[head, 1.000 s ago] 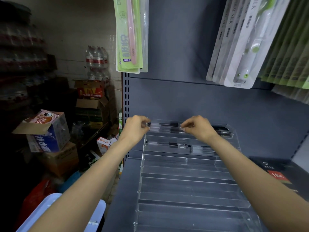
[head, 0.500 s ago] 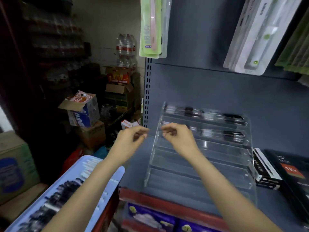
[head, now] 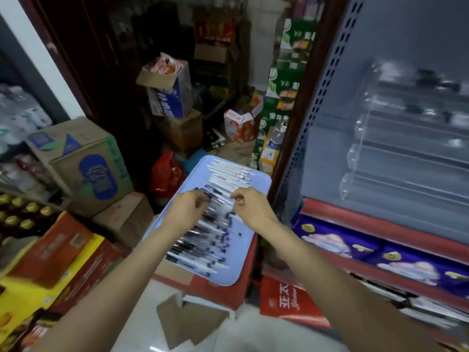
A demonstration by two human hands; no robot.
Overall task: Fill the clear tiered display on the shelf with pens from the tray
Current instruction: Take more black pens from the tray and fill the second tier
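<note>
A light blue tray (head: 262, 179) sits on a red crate below and left of the shelf. Several pens (head: 203, 240) lie in it, dark-capped ones near me and white ones (head: 228, 171) at the far end. My left hand (head: 186, 208) and my right hand (head: 252, 208) both hover low over the middle of the tray, fingers curled down among the pens. Motion blur hides whether either hand grips a pen. The clear tiered display (head: 360, 158) stands on the grey shelf to the right, with a few dark pens (head: 436, 82) in its top tiers.
Cardboard boxes (head: 83, 163) are stacked to the left and behind the tray. A red bag (head: 166, 174) lies beyond it. The shelf's red front edge (head: 380, 224) and purple packets (head: 355, 245) are to the right. Flattened cardboard (head: 187, 318) lies on the floor.
My view has swung from the shelf down and left to the tray. Both hands left the display's upper tiers, where they set pens down, and now sit among the tray's pens.
</note>
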